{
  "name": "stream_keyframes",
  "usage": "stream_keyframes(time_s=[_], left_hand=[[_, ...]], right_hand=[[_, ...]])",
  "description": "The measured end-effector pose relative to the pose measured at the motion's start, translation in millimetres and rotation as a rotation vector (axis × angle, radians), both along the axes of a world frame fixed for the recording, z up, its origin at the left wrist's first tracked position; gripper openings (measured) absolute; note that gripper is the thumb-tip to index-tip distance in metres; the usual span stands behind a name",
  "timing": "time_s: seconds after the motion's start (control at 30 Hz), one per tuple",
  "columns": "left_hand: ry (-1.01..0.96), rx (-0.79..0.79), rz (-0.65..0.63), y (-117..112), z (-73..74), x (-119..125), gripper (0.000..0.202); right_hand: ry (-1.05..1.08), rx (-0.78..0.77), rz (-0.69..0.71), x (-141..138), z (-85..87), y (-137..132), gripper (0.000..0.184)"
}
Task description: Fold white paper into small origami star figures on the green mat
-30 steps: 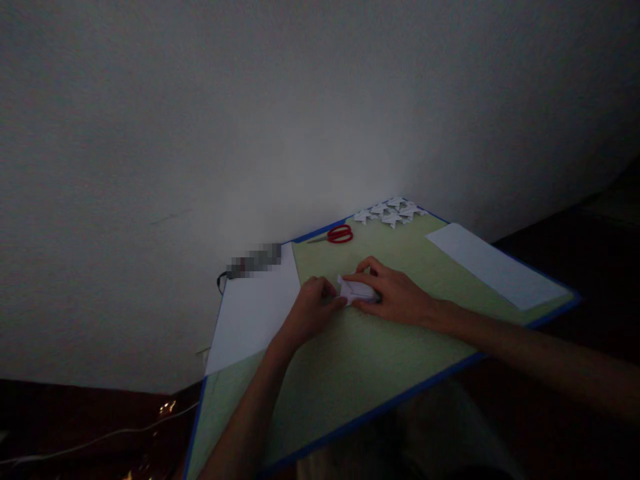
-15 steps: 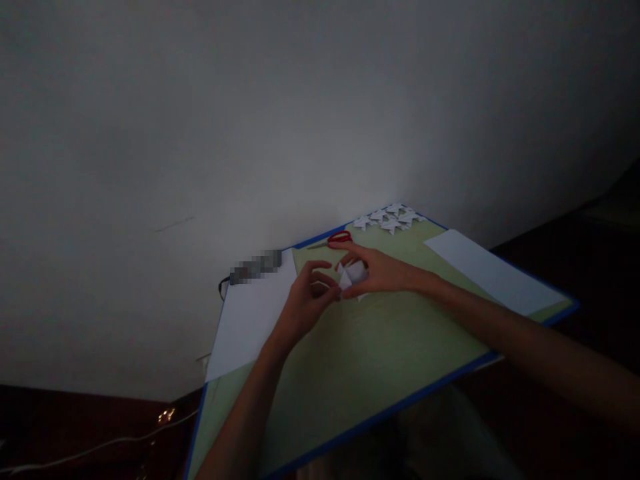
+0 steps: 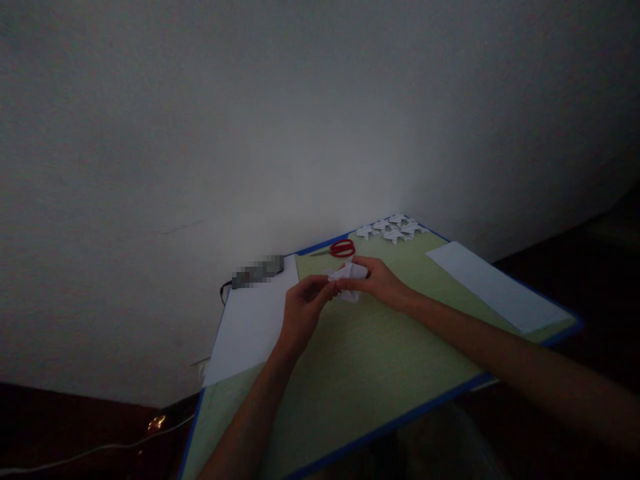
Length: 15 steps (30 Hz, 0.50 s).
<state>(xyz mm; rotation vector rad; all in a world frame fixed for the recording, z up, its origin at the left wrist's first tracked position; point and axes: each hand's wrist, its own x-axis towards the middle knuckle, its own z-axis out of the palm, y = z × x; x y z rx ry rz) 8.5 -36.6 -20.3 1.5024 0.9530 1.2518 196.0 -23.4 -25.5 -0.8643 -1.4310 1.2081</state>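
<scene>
A small folded white paper piece (image 3: pixel 349 274) is held just above a green mat (image 3: pixel 360 373). My left hand (image 3: pixel 303 311) pinches its left side with curled fingers. My right hand (image 3: pixel 379 282) grips its right side, fingers closed around the fold. Both hands meet over the far middle of the mat. The light is dim and the fold's shape is hard to read.
Red-handled scissors (image 3: pixel 341 249) lie beyond the hands near the wall. Several small folded white paper shapes (image 3: pixel 393 228) sit at the far corner. A white sheet (image 3: pixel 253 313) lies at left, another white sheet (image 3: pixel 495 285) at right. A cable (image 3: pixel 100 445) runs along the dark floor.
The paper piece was pressed flat on the mat a second ago; both hands have since lifted it and now hold it between them. The view has shifted slightly.
</scene>
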Motion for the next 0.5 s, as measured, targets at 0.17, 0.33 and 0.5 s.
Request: stream_keyframes(time_s=[0.17, 0.33, 0.5], left_hand=[[0.018, 0.038, 0.061, -2.8, 0.6, -0.8, 0.02], [0.044, 0.073, 0.068, -5.5, 0.0, -0.2, 0.02], [0.037, 0.078, 0.071, -9.3, 2.7, 1.4, 0.02]], right_hand=[[-0.009, -0.001, -0.002, -1.4, -1.9, -1.7, 0.041], [-0.04, 0.025, -0.024, -0.1, -5.2, -1.6, 0.039], [-0.088, 0.072, -0.077, -0.7, -6.6, -2.4, 0.039]])
